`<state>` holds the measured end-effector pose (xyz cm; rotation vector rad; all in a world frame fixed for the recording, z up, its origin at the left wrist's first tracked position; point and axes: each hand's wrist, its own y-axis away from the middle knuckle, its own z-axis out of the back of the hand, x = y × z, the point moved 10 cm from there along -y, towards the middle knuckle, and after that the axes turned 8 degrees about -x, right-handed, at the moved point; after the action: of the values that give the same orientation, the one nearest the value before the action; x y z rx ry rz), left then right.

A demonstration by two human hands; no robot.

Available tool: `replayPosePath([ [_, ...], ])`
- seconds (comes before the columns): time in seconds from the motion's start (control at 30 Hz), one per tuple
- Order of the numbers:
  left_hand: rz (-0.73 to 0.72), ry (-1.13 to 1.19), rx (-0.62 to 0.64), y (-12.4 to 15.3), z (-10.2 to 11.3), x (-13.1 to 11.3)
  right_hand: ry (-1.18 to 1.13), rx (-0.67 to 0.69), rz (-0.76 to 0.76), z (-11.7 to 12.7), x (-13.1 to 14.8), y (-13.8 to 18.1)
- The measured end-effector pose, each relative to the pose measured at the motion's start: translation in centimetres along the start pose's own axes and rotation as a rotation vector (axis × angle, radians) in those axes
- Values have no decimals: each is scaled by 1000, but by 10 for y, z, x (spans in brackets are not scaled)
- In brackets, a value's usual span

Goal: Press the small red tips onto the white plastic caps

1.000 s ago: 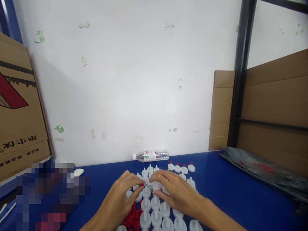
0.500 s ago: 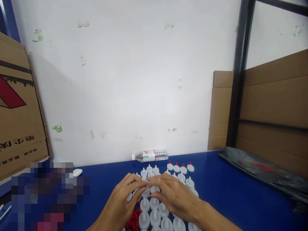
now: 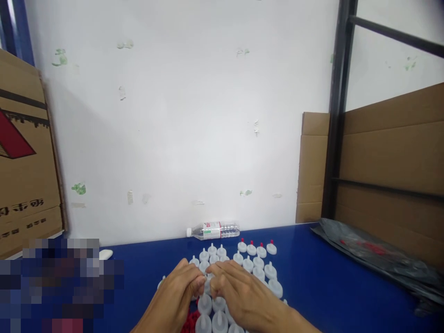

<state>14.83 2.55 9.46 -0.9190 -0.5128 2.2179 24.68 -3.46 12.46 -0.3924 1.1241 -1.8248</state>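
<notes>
My left hand (image 3: 175, 293) and my right hand (image 3: 243, 291) are close together, fingertips almost meeting over a group of white nozzle caps (image 3: 219, 322). The fingers of both hands are curled in and pinched; whatever lies between them is hidden. The caps stand on the blue table with their spouts up, several of them covered by my hands. By my left wrist lies a pile of small red pieces (image 3: 189, 323), partly hidden. Behind the group, a short row of white caps with red tips (image 3: 251, 248) stands to the right.
A clear plastic bottle (image 3: 213, 231) lies on its side against the wall. At the right is a grey plastic bag (image 3: 374, 254) on the blue table (image 3: 305, 273). A printed cardboard box (image 3: 27, 152) stands at the left, near a small white object (image 3: 106, 255).
My fingers have curled in more tightly, and the right hand's fingers, stretched out before, are now bent. The view has shifted slightly. The caps stand as before.
</notes>
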Motion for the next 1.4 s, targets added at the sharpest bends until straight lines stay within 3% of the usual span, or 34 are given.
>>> replayPosePath([
  [0.27, 26, 27, -14, 2, 4, 4, 216, -141, 84, 4, 23, 0],
  [0.5, -18, -74, -44, 0, 12, -3, 123, 28, 69, -17, 16, -6],
  [0.6, -19, -133, -114, 2, 22, 1, 97, 91, -35, -15, -11, -4],
  [0.73, -17, -222, -148, 5, 32, 14, 150, 133, -396, 6, -86, 13],
  [0.93, -75, -299, -125, 7, 30, 20, 296, 178, -659, 31, -166, 48],
  [1.2, -84, -402, -89, 3, 25, 15, 350, 560, -815, 5, -198, 107],
  [1.4, -84, -405, -98, 3, 24, 14, 296, 642, -835, -1, -200, 113],
])
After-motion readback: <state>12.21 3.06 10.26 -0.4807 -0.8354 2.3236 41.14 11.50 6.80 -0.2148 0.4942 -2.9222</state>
